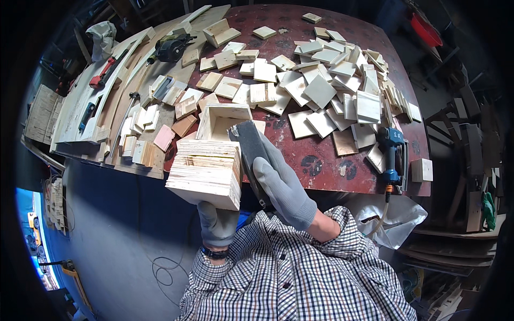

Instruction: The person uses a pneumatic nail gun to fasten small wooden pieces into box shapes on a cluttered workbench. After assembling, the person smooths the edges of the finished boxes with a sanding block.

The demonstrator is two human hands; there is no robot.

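From the head camera I see my left hand, in a grey glove, closed from below around a plywood box, which it holds up just before the near edge of the red-brown table. My right hand, also gloved, is wrapped around a dark sanding block that lies flat against the right side of the box. I judge the step to be sanding this side; it goes well if the block stays flat on the face and the left hand holds the box firm. Behind the box stands an open wooden box, very near, which could catch the block. To the right of the box lies a blue power tool, and further behind it is a heap of plywood squares.
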